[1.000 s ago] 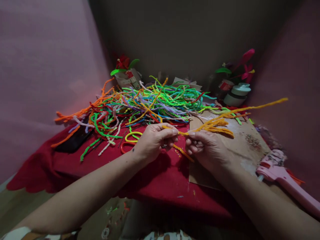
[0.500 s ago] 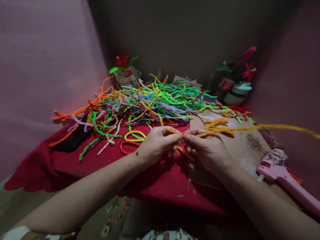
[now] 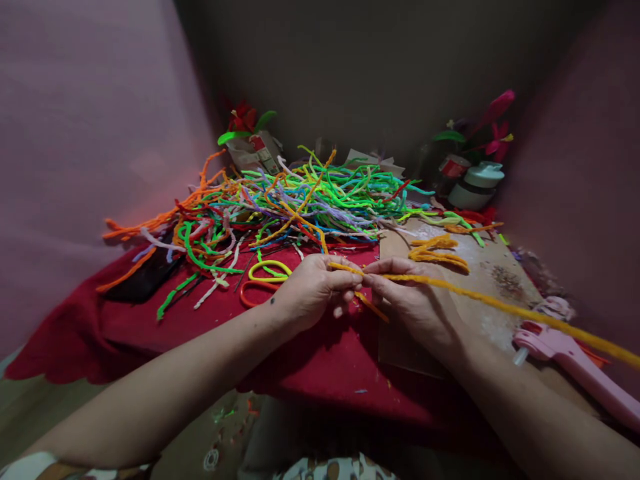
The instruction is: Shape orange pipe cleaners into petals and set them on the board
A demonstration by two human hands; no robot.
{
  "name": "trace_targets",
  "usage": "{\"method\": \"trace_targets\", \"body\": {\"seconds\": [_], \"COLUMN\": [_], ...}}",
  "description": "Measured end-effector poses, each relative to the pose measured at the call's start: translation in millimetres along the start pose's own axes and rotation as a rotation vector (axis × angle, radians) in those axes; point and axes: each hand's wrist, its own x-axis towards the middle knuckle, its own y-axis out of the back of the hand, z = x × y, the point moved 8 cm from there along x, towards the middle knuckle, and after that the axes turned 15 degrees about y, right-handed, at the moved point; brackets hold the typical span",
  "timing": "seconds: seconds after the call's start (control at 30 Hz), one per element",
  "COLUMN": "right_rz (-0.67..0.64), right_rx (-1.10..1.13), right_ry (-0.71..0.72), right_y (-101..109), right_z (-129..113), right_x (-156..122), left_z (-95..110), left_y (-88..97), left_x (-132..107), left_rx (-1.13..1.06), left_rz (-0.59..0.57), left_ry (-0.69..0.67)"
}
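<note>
Well, your left hand [image 3: 315, 287] and right hand [image 3: 415, 297] pinch the orange strand [image 3: 500, 306] above the red cloth [image 3: 150, 327], but its long end could snag the pink glue gun [image 3: 575, 363] if swung low.

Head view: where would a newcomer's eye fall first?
Likely the bright tangled heap of fuzzy stems across the back of the red cloth. Then the orange strand at centre, pinched by left hand and right hand, and the pink glue gun at right.

Bare hands [image 3: 313, 288] [image 3: 413, 300]: two. Red-and-yellow-handled scissors [image 3: 267, 281]: one pair. Pink plastic glue gun [image 3: 565, 350]: one. Flat brown cardboard sheet [image 3: 480, 270]: one. Multicoloured fuzzy strands [image 3: 330, 200]: uncountable.
</note>
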Motion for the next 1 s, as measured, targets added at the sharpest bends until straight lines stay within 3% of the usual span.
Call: {"method": "trace_targets", "body": {"seconds": [0.17, 0.27, 0.37, 0.5, 0.6, 0.73, 1.0], "right_rz": [-0.017, -0.018, 0.015, -0.048, -0.017, -0.001, 0.005], "right_rx": [-0.343, -0.361, -0.242, 0.338, 0.579, 0.683, 0.893], "right_ry": [0.315, 0.345, 0.142, -0.159, -0.228, -0.32, -0.53], "right_y": [-1, -1, 7, -8, -15, -21, -29], "right_z": [-26, -30, -19, 2, 7, 12, 23], "right_x": [-3, -5, -1, -2, -1, -3, -11], "left_z": [-2, 4, 12, 25, 42, 37, 20], "left_y": [1.1, 6.2, 15.6, 33.7, 45.4, 62.7, 80.9], "left_x": [-1, -3, -4, -10, -26, -39, -43], "left_rx": [0.118, 0.311, 0.5, 0.663, 1.071, 1.621, 1.768], "left_rz": [0.071, 0.193, 0.289, 0.302, 0.365, 0.433, 0.423], "left_ry": [0.057, 0.044, 0.048, 0.031, -0.132, -0.18, -0.221]}}
